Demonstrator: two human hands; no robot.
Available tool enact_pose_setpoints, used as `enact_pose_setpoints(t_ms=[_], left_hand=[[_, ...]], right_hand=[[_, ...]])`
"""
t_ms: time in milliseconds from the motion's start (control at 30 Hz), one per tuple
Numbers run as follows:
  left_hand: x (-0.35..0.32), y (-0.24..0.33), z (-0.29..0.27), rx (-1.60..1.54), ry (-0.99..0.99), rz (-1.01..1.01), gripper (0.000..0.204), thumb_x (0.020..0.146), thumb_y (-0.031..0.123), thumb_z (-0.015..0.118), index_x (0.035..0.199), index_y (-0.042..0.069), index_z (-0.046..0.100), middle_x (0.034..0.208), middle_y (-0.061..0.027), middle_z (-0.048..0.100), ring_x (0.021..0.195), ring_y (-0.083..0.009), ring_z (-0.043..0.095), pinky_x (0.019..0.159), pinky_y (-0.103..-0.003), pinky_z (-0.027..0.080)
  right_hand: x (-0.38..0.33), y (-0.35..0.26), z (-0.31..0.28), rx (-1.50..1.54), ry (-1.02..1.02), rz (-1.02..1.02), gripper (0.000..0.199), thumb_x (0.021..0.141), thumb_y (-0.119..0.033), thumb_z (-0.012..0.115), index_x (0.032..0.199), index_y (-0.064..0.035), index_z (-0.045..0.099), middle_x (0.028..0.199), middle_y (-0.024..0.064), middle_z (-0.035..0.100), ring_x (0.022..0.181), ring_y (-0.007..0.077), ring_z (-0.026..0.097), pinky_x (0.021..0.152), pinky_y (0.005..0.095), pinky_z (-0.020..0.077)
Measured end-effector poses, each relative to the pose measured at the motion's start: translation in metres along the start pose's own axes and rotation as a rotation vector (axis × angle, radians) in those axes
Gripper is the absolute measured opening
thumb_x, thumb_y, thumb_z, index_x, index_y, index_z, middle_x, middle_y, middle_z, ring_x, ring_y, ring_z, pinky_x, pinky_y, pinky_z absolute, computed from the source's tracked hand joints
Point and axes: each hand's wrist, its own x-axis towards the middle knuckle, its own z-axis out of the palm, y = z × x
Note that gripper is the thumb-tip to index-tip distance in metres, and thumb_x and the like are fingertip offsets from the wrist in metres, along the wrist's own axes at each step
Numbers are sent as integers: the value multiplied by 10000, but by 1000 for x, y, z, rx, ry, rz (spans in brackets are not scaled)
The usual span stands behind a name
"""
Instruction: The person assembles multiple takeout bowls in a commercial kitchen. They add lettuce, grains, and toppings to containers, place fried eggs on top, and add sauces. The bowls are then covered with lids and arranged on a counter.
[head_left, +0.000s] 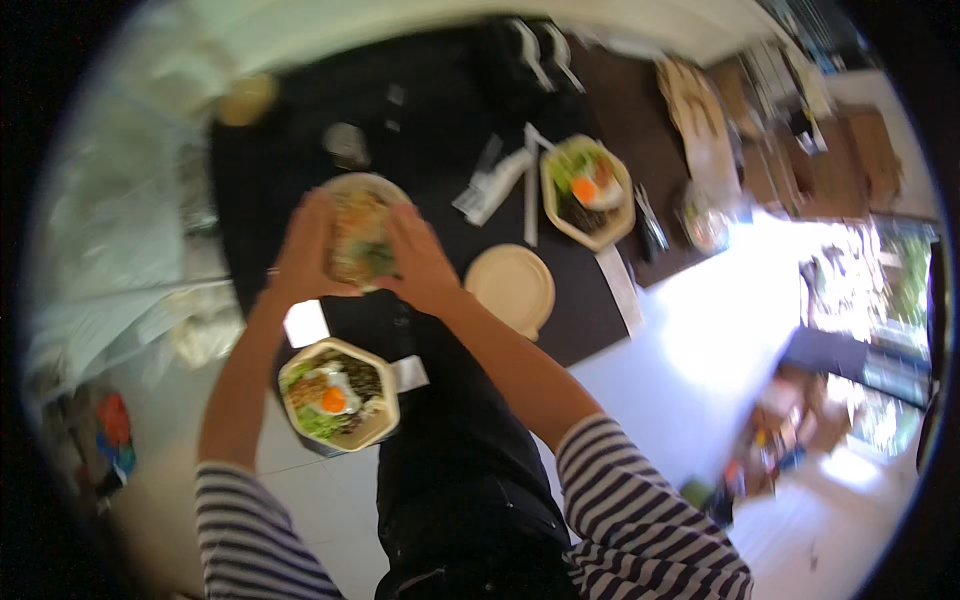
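Observation:
My left hand (305,250) and my right hand (420,262) are closed round opposite sides of a bowl of food (362,240) above the black-covered table. Orange and green food shows in it, blurred by motion; a pale rim shows at its far side. Nearer me, at the left, stands a hexagonal bowl (391,418) with a fried egg (334,399), greens and dark shreds. A similar egg bowl (628,217) is to the right of my hands. Between that bowl and my right forearm lies a round beige lid or plate (510,288).
White paper-wrapped utensils (495,190) lie right of my hands. A small cup or jar (346,145) is beyond them, with a round yellowish thing (247,98) far left. A brown surface (625,110) adjoins at right, near cardboard boxes (840,165). Clear plastic sheeting (120,220) hangs at left.

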Motion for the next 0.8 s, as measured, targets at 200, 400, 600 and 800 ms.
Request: enact_pose_setpoints(t_ms=[200, 400, 600, 800], left_hand=[[-13, 94, -29, -338, 395, -219, 622, 727, 342, 737, 1229, 44, 522, 1256, -178, 517, 1147, -333, 491, 967, -425, 387], [-174, 150, -88, -467, 612, -744, 215, 898, 220, 618, 864, 18, 682, 786, -129, 660, 765, -242, 649, 708, -334, 505], [-297, 108, -107, -716, 1060, -915, 263, 889, 49, 587, 1141, -26, 578, 704, -69, 615, 742, -150, 631, 642, -256, 504], [-369, 52, -204, -457, 1213, -592, 391, 840, -9, 612, 1218, -3, 511, 936, -100, 620, 849, -184, 632, 722, -303, 530]], right_hand=[[-18, -50, -34, 18, 227, 35, 405, 821, -150, 664, 1160, 16, 518, 1147, 210, 522, 1079, 373, 502, 896, 449, 419], [-59, -119, -26, 351, -110, 173, 213, 912, -183, 595, 1031, -15, 652, 887, 139, 663, 753, 250, 653, 674, 361, 529], [22, -244, -10, 245, -137, -192, 161, 887, -151, 610, 900, -1, 669, 819, 149, 668, 695, 249, 659, 605, 343, 498], [164, -493, -10, 261, 215, -758, 106, 832, -17, 630, 925, 32, 646, 797, 154, 643, 726, 249, 644, 655, 319, 488]])
